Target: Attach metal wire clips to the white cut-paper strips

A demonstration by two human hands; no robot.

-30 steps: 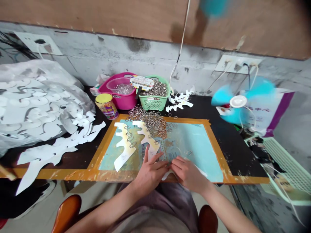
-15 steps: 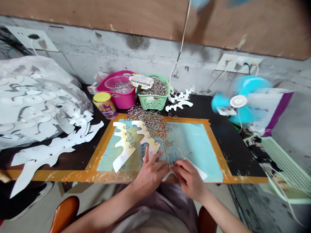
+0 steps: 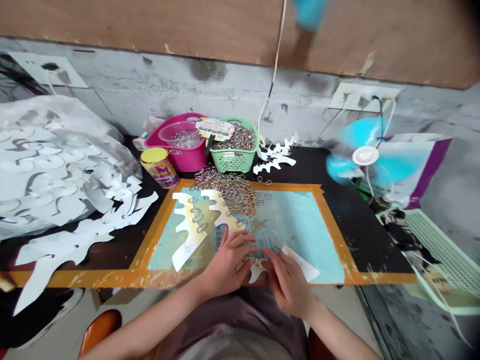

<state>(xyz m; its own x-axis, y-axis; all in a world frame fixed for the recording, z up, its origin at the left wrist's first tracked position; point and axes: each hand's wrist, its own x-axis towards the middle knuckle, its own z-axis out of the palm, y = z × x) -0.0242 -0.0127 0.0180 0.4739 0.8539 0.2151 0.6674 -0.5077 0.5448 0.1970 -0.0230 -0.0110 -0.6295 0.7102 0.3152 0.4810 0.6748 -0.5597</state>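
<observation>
My left hand rests on the turquoise mat near its front edge, fingers spread and pressing down a white paper cutout. My right hand sits just right of it, fingers curled in a pinch on the same cutout, whose right end sticks out beyond the hand. A loose metal ring lies just beyond my right hand. Two more white cutouts with rings clipped on lie to the left on the mat. A heap of metal rings sits at the mat's far edge.
A green basket of rings, a pink basket holding a clear bowl, and a yellow-lidded can stand at the back. A big bag of white cutouts fills the left. A turquoise fan spins at right, beside a pale crate.
Both hands have shifted slightly on the cutout; my right hand has drawn back toward me and the cutout's right end now shows more. The view tilted a little.
</observation>
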